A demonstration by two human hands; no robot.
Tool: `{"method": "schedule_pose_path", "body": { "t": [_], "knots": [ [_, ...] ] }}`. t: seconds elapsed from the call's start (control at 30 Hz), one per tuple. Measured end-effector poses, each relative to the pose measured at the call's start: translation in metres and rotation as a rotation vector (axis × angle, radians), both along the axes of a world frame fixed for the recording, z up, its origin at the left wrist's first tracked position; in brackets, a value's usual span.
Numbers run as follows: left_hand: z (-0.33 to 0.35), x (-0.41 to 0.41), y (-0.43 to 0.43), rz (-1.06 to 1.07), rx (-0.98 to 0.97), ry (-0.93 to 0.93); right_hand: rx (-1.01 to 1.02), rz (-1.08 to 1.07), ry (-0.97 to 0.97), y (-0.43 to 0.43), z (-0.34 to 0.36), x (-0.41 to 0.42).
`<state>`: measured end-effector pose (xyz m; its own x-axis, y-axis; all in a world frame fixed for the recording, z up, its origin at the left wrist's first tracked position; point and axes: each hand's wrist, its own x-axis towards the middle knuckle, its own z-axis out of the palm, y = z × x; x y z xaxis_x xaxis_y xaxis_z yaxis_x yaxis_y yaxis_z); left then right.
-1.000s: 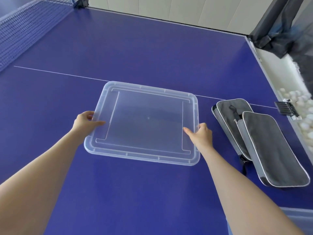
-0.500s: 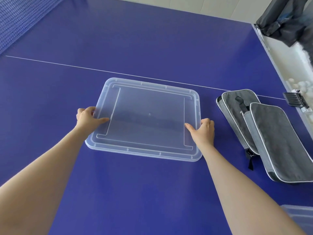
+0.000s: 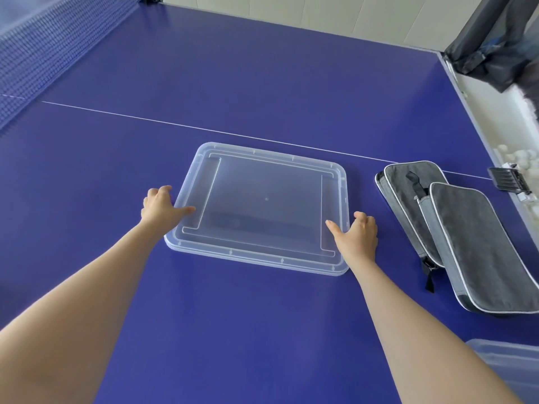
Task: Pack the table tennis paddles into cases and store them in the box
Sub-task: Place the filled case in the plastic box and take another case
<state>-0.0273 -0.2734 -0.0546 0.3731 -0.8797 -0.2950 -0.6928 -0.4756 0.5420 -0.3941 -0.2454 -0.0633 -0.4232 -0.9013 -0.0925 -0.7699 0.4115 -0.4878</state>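
Finding: the clear lid [image 3: 262, 205] lies flat on the blue table [image 3: 262, 83], the left hand [image 3: 159, 207] and right hand [image 3: 357, 239] each pinching a side rim, thumb on top and fingers curled at the edge. Two grey cases [image 3: 472, 237] lie overlapped just to its right (whether paddles are inside cannot be told), and a corner of the box [image 3: 507, 357] shows at the near right. Judged step: parking the lid; recommend releasing both rims together once it sits flat, well apart from cases and box, so packing has room.
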Motion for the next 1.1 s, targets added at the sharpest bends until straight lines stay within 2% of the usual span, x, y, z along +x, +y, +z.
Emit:
{"method": "schedule_pose_path", "body": {
  "t": [0.37,0.5,0.83,1.1],
  "knots": [
    [0.062,0.012,0.086,-0.334,0.063,-0.306,0.078,0.409,0.145,0.056,0.066,0.040],
    [0.080,0.014,0.138,-0.389,0.094,-0.362,0.091,0.551,0.220,0.089,0.090,0.063],
    [0.089,0.024,0.295,-0.339,0.179,-0.298,0.179,0.776,0.197,0.205,0.103,0.128],
    [0.075,0.047,0.428,-0.086,0.235,-0.237,0.288,1.064,0.212,0.282,0.080,0.187]
  ]
}}
